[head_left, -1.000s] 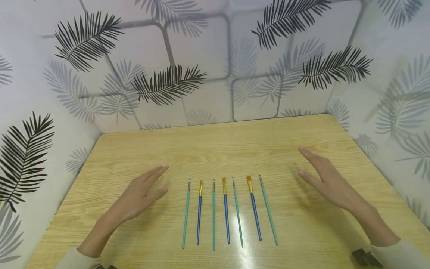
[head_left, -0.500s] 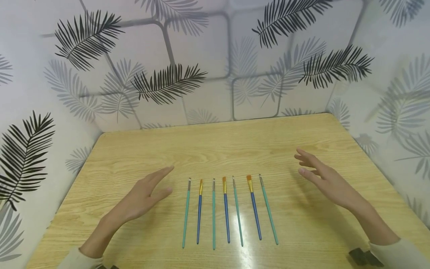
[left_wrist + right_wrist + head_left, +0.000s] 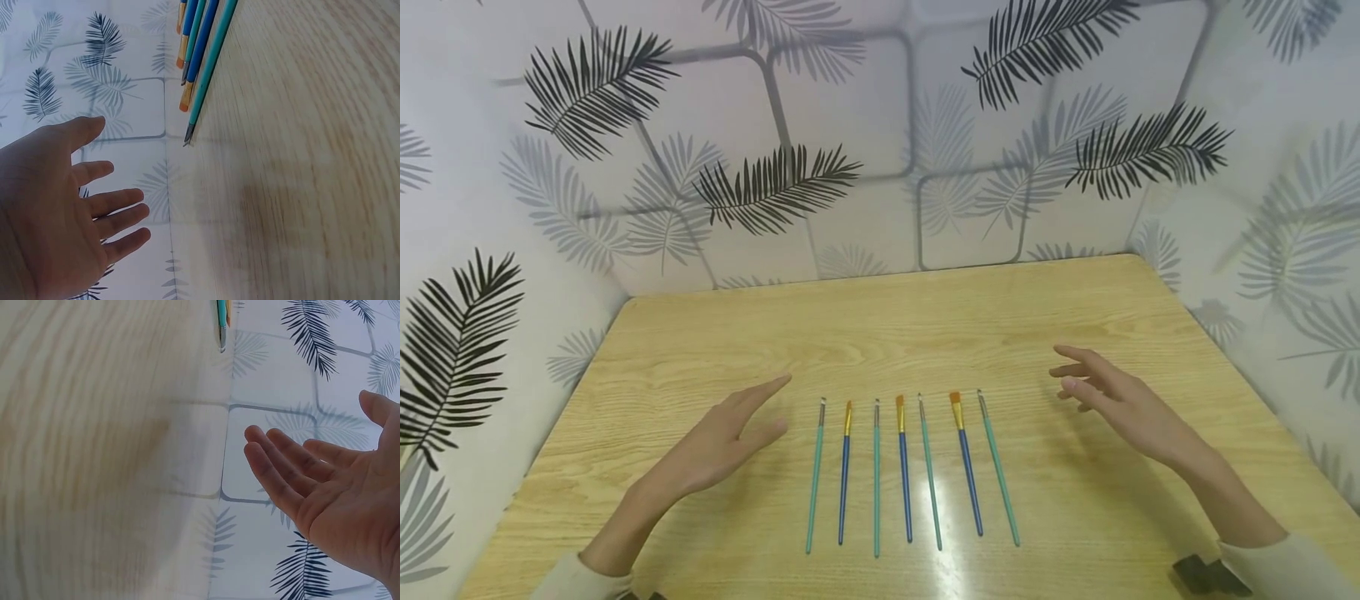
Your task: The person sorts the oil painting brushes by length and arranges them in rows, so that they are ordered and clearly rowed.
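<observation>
Several paintbrushes lie side by side on a wooden table, bristles pointing away from me. Green-handled brushes with thin tips, such as the leftmost green paintbrush (image 3: 815,483) and the rightmost green paintbrush (image 3: 1000,471), alternate with blue-handled ones like the wide-tipped blue paintbrush (image 3: 968,471). My left hand (image 3: 711,446) hovers left of the row, fingers extended and thumb apart, touching nothing. To the right of the row, my right hand (image 3: 1138,412) is held above the table with fingers loosely bent and nothing in them. Both palms show bare in the wrist views.
The wooden table (image 3: 880,325) has its back edge against a wall (image 3: 865,108) patterned with dark and grey leaves. Side walls with the same pattern flank it. A bright light reflection lies on the table near the brush handles' ends.
My left hand has shifted slightly right, toward the brushes. My right hand has moved a little left and down, and its fingers have bent more. The brushes lie as before.
</observation>
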A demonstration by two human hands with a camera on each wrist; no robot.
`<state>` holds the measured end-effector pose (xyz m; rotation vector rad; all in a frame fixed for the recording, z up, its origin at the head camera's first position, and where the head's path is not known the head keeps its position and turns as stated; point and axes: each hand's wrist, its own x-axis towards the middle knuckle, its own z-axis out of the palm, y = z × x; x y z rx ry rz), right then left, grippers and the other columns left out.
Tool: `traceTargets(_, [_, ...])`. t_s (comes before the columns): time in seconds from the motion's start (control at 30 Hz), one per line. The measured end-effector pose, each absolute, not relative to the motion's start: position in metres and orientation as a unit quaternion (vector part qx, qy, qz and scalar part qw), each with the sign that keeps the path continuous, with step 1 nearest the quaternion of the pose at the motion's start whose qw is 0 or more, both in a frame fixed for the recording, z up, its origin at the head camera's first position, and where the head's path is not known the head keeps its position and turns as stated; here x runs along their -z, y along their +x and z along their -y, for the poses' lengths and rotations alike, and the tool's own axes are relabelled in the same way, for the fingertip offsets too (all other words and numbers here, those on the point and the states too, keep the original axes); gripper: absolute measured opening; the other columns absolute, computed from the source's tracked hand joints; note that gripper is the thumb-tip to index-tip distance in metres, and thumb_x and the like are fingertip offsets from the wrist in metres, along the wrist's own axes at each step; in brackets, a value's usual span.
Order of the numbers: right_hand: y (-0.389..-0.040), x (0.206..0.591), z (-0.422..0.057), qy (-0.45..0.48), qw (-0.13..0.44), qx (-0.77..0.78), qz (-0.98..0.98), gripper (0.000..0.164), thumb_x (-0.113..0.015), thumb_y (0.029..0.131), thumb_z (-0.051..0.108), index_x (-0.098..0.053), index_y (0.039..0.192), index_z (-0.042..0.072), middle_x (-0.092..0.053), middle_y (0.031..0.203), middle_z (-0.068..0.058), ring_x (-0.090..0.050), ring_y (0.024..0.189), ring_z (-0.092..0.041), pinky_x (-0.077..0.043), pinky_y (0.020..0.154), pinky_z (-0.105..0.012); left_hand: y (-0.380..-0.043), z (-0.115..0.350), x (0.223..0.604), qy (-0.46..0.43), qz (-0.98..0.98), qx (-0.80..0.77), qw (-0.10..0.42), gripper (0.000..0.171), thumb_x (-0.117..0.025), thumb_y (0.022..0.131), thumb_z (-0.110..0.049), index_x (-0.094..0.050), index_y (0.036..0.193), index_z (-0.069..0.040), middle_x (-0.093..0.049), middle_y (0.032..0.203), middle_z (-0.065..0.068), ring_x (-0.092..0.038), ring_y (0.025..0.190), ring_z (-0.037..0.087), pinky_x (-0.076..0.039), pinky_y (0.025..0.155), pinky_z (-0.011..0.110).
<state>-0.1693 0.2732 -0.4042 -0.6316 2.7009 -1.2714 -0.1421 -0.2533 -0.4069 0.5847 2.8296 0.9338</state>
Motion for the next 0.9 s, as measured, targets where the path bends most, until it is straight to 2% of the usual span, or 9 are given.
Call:
traceTargets(0.13, [-0.168, 0.404, -0.269, -0.194, 0.053, 0.425, -0.882, 0.051, -0.046, 0.113, 0.030, -0.035, 0.161, 0.016, -0.064, 0.140, -0.015, -0.069, 0.109, -0.020, -0.056, 0.086, -0.032, -0.141, 0.250, 0.405, 0.189, -0.929, -0.312, 0.059, 0.063, -0.052, 0.108, -0.045, -0.032, 0.164, -0.023, -0.037, 0.165, 0.011, -0.034, 0.151, 0.042, -0.030, 0.116, 0.069])
traceTargets(0.4, [-0.167, 0.410, -0.263, -0.176, 0.077, 0.461, -0.867, 0.051, -0.050, 0.111, 0.029, -0.039, 0.157, 0.007, -0.067, 0.131, -0.021, -0.070, 0.097, -0.028, -0.061, 0.078, -0.037, -0.140, 0.244, 0.407, 0.188, -0.929, -0.310, 0.068, 0.063, -0.055, 0.108, -0.041, -0.033, 0.164, -0.024, -0.039, 0.164, 0.011, -0.034, 0.151, 0.041, -0.031, 0.116, 0.067])
traceTargets(0.67, [-0.166, 0.414, -0.260, -0.172, 0.081, 0.471, -0.861, 0.051, -0.053, 0.110, 0.029, -0.042, 0.154, 0.005, -0.068, 0.129, -0.022, -0.071, 0.096, -0.026, -0.061, 0.077, -0.037, -0.138, 0.241, 0.405, 0.191, -0.928, -0.313, 0.068, 0.064, -0.054, 0.107, -0.046, -0.035, 0.163, -0.021, -0.044, 0.161, 0.012, -0.040, 0.147, 0.042, -0.035, 0.113, 0.067])
traceTargets(0.9, [-0.167, 0.415, -0.257, -0.181, 0.086, 0.471, -0.859, 0.055, -0.059, 0.107, 0.024, -0.041, 0.154, 0.001, -0.067, 0.129, -0.024, -0.073, 0.096, -0.029, -0.061, 0.073, -0.038, -0.134, 0.237, 0.407, 0.188, -0.923, -0.330, 0.070, 0.064, -0.055, 0.108, -0.042, -0.034, 0.163, -0.020, -0.048, 0.157, 0.016, -0.047, 0.141, 0.043, -0.040, 0.109, 0.067])
